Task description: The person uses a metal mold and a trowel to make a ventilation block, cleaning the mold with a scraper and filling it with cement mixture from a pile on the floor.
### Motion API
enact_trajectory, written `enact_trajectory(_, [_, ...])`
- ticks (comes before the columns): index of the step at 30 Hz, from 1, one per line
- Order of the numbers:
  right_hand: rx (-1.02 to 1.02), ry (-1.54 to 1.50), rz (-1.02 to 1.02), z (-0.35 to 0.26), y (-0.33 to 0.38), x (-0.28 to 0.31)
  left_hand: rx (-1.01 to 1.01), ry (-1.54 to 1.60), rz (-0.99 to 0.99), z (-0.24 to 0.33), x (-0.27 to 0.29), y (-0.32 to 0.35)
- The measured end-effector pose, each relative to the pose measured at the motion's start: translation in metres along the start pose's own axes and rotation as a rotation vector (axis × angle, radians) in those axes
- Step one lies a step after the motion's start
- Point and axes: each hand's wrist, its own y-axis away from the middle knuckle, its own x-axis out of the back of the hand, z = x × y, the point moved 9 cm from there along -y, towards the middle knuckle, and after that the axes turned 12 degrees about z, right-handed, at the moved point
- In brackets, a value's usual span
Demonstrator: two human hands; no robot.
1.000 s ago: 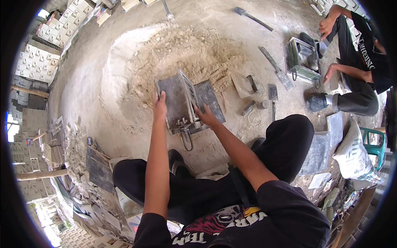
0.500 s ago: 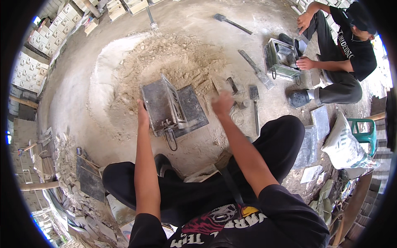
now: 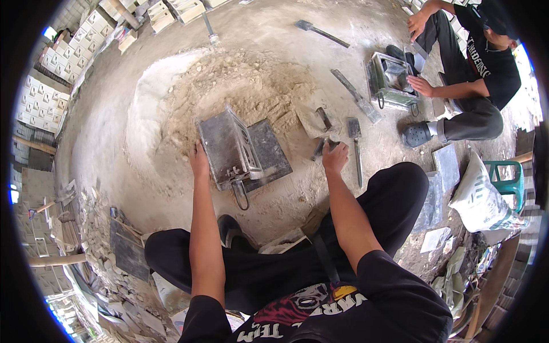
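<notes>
A grey metal block mould (image 3: 229, 150) stands tilted on its dark base plate (image 3: 271, 153) on the sandy floor in front of me. My left hand (image 3: 199, 160) rests against the mould's left side. My right hand (image 3: 334, 156) is closed around the handle of a small trowel (image 3: 319, 150) lying right of the plate. A second trowel (image 3: 355, 137) lies just beyond that hand. Behind the mould spreads a heap of sandy mix (image 3: 240, 94).
Another person (image 3: 474, 68) squats at the upper right, hands on a second metal mould (image 3: 392, 80). A long tool (image 3: 354, 94) and a shovel (image 3: 320, 31) lie on the floor. Pale blocks (image 3: 46, 86) are stacked at left, a white sack (image 3: 477, 197) at right.
My right hand left the mould and moved right to the small trowel. The left hand stayed on the mould's side. The camera view shifted, so the other person sits lower in view.
</notes>
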Motion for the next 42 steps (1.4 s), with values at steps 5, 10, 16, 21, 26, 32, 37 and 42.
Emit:
enact_trajectory(5, [-0.077, -0.181, 0.113, 0.012, -0.01, -0.016, -0.434, -0.138, 0.089, 0.069, -0.016, 0.016])
enact_trajectory(10, [-0.056, -0.749, 0.082, -0.082, -0.008, -0.019, -1.001, -0.537, 0.012, 0.143, -0.054, 0.071])
enact_trajectory(16, [-0.769, -1.144, -0.977, -0.201, 0.111, -0.071, -0.779, -0.462, -0.113, 0.122, -0.057, 0.054])
enact_trajectory(21, [-0.13, -1.069, -0.844, -0.234, 0.097, -0.057, -0.713, -0.322, -0.14, 0.12, -0.053, 0.049])
enact_trajectory(26, [0.037, -1.026, -0.924, -0.256, 0.062, -0.086, -0.641, -0.244, -0.162, 0.114, -0.048, 0.043])
enact_trajectory(32, [0.192, -0.631, -0.991, -0.295, 0.056, -0.115, -0.639, -0.162, -0.155, 0.116, -0.044, 0.042])
enact_trajectory(37, [0.131, -0.56, -0.902, -0.303, 0.08, -0.13, -0.632, -0.122, -0.16, 0.118, -0.048, 0.045])
enact_trajectory(42, [-0.16, -0.943, -0.748, -0.273, 0.053, -0.136, -0.605, -0.087, -0.162, 0.114, -0.042, 0.042])
